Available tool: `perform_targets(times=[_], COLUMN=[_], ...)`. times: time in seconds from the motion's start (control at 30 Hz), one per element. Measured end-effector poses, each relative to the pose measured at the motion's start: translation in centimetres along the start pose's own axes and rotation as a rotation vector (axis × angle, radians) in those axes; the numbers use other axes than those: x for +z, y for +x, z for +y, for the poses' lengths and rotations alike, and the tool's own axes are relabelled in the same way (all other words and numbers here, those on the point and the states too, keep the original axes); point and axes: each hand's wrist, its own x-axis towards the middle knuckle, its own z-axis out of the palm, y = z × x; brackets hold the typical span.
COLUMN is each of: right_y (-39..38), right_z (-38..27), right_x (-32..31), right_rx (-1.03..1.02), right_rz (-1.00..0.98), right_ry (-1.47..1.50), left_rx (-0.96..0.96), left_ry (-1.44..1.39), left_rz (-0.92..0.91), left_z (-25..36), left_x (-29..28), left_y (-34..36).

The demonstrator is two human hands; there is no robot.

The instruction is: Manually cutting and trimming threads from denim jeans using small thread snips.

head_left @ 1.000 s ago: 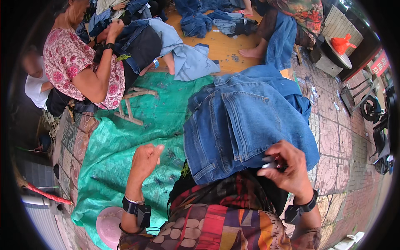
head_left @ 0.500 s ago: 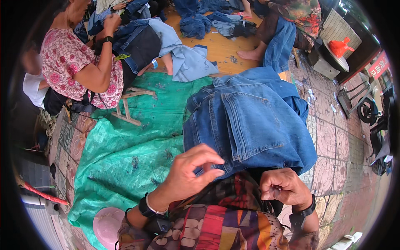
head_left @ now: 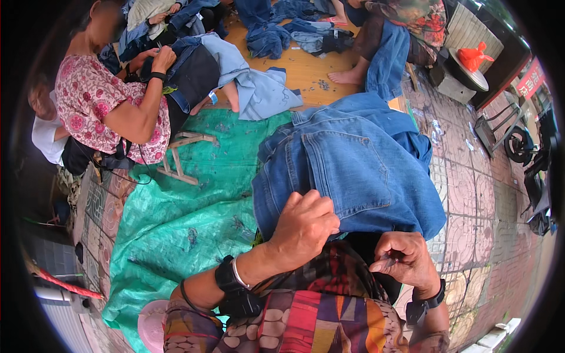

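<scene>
A pair of blue jeans lies bunched across my lap, one back pocket facing up. My left hand is closed at the near edge of the jeans, just below the pocket's left corner. Its fingers curl onto the denim, and their tips are partly hidden. To the right, my right hand is closed around a small dark pointed metal tool, held close to my body and apart from the left hand. Most of the tool is covered by the fingers, so its kind does not show.
A green tarp with thread scraps spreads at left, a small wooden stool on it. A person in a flowered top handles denim there. More jeans lie on a yellow board; another person's bare foot rests there. Paving lies right.
My left hand has moved right and forward onto the jeans, and its parted thumb and fingers have closed. My right hand has turned slightly, showing more of the tool. The person at left has lowered their hands.
</scene>
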Motion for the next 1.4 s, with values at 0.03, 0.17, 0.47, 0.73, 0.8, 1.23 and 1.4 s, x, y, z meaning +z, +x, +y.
perform_targets(times=[0.03, 0.17, 0.47, 0.73, 0.8, 1.23, 1.4], right_y=[0.0, 0.3, 2.7, 4.3, 4.7, 5.3, 3.8], right_z=[0.0, -0.4, -1.4, 0.5, 0.7, 0.9, 1.2], right_x=[-0.1, -0.5, 0.2, 2.2, 2.7, 2.5, 1.7], right_rx=[-0.005, -0.029, -0.146, -0.225, -0.241, -0.31, -0.024], right_rz=[0.012, 0.024, 0.128, 0.07, 0.062, 0.174, 0.345], right_ry=[0.014, 0.021, -0.196, -0.262, -0.295, -0.064, 0.403], left_rx=[-0.052, -0.166, -0.398, -0.689, -0.613, -0.855, -0.68], left_ry=[-0.027, -0.127, -0.549, -0.981, -0.877, -0.976, -0.722], left_rz=[0.001, -0.052, 0.166, 0.066, -0.034, -0.156, 0.053], left_z=[0.1, 0.3, -0.5, 0.6, 0.1, -1.1, -0.1], left_x=[-0.1, -0.7, 0.0, -3.9, -4.4, -0.3, -0.1], left_y=[-0.1, -0.2, -1.1, -3.8, -4.6, 0.5, 0.4])
